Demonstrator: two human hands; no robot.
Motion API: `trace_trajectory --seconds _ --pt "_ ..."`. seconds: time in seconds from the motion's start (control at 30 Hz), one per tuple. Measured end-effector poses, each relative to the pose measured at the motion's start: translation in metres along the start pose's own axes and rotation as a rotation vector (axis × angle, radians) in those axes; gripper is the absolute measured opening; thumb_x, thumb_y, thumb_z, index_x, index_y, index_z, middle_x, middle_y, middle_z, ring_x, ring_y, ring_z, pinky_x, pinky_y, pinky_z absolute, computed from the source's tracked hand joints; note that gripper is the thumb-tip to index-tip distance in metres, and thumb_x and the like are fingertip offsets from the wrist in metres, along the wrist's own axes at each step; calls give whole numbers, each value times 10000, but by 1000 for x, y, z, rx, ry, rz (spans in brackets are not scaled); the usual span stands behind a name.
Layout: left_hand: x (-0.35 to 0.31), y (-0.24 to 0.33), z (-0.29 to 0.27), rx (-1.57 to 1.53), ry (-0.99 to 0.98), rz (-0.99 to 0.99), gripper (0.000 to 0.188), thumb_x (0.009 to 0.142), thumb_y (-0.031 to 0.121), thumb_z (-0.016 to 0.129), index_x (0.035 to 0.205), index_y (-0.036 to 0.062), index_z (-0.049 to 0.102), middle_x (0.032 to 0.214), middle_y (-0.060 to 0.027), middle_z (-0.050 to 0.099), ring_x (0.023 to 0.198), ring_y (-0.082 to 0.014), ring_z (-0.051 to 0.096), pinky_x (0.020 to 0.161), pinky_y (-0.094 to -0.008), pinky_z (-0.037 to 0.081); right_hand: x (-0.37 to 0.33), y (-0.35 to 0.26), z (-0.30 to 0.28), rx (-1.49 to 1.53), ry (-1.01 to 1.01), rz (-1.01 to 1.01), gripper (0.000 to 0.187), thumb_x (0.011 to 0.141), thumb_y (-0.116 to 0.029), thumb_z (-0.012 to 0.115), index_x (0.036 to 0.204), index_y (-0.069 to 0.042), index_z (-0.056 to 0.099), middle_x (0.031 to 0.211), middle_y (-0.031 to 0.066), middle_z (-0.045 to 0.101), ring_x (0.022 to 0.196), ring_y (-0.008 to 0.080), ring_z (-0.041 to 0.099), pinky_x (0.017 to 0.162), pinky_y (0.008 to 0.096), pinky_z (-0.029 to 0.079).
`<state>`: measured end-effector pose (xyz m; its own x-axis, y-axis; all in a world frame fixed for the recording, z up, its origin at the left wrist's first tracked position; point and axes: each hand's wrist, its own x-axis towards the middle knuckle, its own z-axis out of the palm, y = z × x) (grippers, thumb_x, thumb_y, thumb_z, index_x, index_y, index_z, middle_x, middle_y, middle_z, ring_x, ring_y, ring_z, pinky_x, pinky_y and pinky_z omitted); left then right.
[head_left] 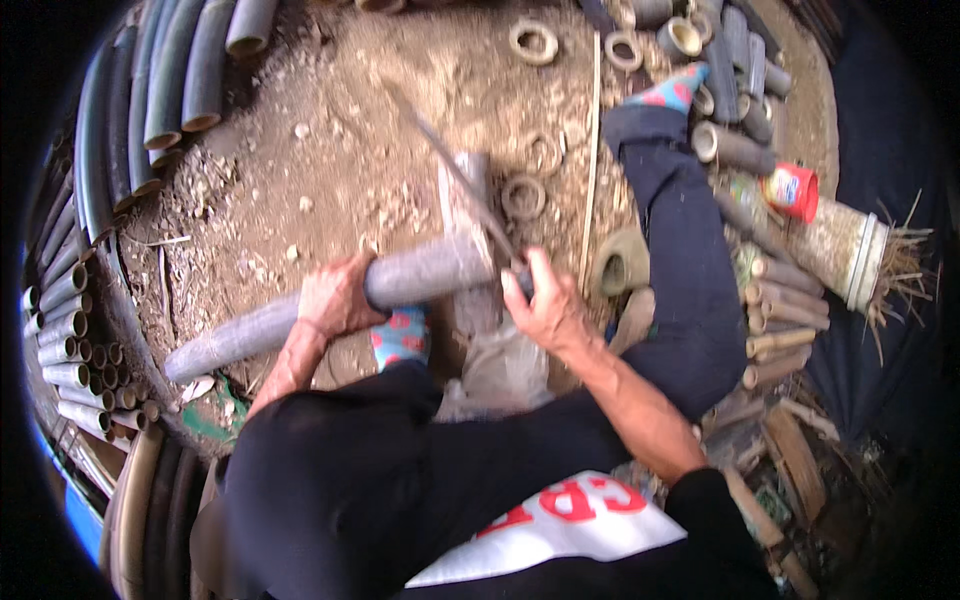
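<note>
From here I see my left hand [338, 297] wrapped around the bamboo [425, 272], its end over the log [476, 312]; my right hand [545, 305] is closed on the blade's [461, 178] handle [524, 282]. Cutting seems in hand; the next stroke calls for steady holding.

Blurred blade, covered handle
The blade [462, 184] is smeared, its edge unclear; the right hand [550, 308] covers most of the handle [525, 282]. The left hand [338, 296] hides part of the pole [425, 272]. Long tubes [178, 85] run off the top.
</note>
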<state>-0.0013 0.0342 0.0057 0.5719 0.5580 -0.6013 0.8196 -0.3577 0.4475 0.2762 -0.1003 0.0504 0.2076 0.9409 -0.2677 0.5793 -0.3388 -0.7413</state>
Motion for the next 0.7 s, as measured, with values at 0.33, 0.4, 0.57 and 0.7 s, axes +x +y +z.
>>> trace_trajectory --seconds 0.33,0.4,0.57,0.7 --pt "-6 14 -7 32 14 -30 769 535 341 864 1215 128 575 1049 -153 664 1013 -356 649 874 -451 516 4 16 5 -68 10 -73 302 926 -213 622 1097 15 521 797 228 654 673 383 683 553 427 539" --pt "-8 8 5 62 158 21 749 540 320 860 1205 124 576 1023 -141 657 995 -348 644 867 -448 508 9 -9 -2 -53 139 -202 311 926 -209 620 1096 30 516 787 228 651 676 383 684 553 427 538" --pt "-15 9 27 125 328 40 680 572 286 830 1172 110 562 1015 -118 624 1009 -331 621 864 -440 481 1 41 14 -186 -93 38 283 929 -245 631 1006 6 524 740 205 647 594 375 668 525 437 528" --pt "-14 11 29 159 412 85 698 629 248 795 1256 103 526 1096 -120 606 1099 -311 580 933 -432 447 -1 20 -3 -38 -23 87 302 921 -241 647 1089 -13 543 740 202 645 655 394 666 590 447 514"
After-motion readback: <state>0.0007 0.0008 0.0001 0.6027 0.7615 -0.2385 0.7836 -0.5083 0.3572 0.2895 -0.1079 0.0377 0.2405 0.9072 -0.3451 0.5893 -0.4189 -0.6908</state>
